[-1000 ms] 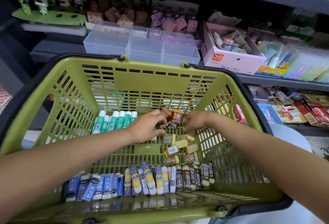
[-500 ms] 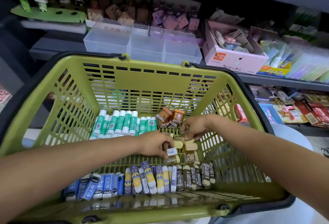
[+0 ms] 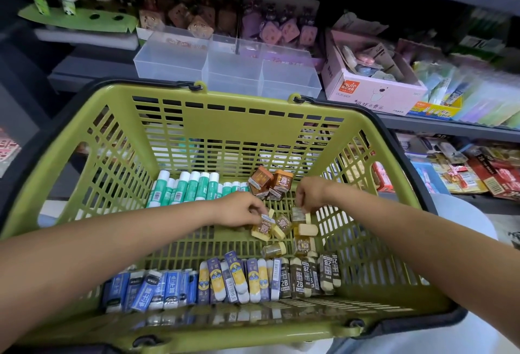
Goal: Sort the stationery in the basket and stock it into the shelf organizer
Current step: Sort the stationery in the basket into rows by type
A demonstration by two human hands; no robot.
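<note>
Yellow-capped small bottles [image 3: 282, 227] lying askew in green basket [image 3: 180, 117], both hands [image 3: 239, 208] [image 3: 311, 193] pinching 1 each.

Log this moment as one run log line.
stage: sorting in basket | left hand: pinching small yellow eraser | right hand: pinching another | organizer: unstocked

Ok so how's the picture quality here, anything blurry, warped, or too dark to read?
Head view: wide-angle bending curves the green basket rim and the shelf edges; the upper shelf back is dark, so the figurines there are dim; the right-edge packets are soft and blurred; the clear organizer is hazy but readable; both hands and the small yellow erasers are reasonably sharp, lit evenly without strong glare.
</note>
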